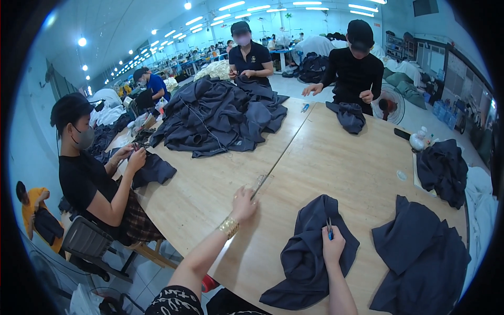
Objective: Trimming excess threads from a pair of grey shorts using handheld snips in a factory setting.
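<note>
My right hand (333, 250) is closed around small thread snips (329, 231) with blue handles, their blades pointing away from me. The snips lie over a dark navy cloth garment (304, 247) bunched on the table in front of me. Out to the left, my left hand (243, 203), with a gold bracelet at the wrist, rests on the bare wooden table (210, 178) beside the seam between two boards. Its fingers are loosely spread, and I see nothing held in them. A second dark garment (420, 257) lies just right of my right arm.
A large heap of dark garments (215, 115) covers the far left of the table. People work at the left and far sides, one (97, 168) handling cloth. Blue snips (305, 107) lie by the far edge. A phone (402, 134) and another garment pile (442, 170) sit at right.
</note>
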Demonstrator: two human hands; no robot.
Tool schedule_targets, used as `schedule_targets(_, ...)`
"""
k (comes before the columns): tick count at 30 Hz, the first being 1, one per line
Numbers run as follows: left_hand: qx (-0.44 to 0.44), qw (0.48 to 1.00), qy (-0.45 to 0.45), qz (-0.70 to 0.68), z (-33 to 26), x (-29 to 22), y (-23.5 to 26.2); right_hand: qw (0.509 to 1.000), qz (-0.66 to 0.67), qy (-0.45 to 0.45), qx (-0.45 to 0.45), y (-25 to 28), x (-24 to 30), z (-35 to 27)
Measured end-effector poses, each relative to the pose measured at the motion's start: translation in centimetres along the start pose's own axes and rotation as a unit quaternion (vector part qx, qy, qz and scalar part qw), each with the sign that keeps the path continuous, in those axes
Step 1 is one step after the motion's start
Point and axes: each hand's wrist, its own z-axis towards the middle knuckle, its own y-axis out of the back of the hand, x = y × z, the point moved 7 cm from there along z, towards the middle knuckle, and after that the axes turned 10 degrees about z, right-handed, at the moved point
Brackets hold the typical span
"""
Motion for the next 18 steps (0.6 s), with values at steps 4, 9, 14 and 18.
schedule_targets(4,-0.045,0.996,0.059,-0.058,-2.3,-1.2,0.3,1.0,-0.022,-0.003,0.0,0.5,-0.4,-0.2)
schedule_targets(9,-0.046,0.996,0.053,-0.061,-2.5,-1.1,0.8,1.0,-0.019,-0.012,0.008,0.3,0.0,-0.3)
schedule_targets(14,-0.04,0.994,0.055,-0.089,-2.7,-1.3,1.1,1.0,-0.023,-0.01,0.007,0.4,0.0,-0.4)
schedule_targets(18,-0.045,0.994,0.059,-0.084,-2.7,-1.4,1.3,0.999,-0.026,-0.026,0.015,0.3,-0.1,-0.2)
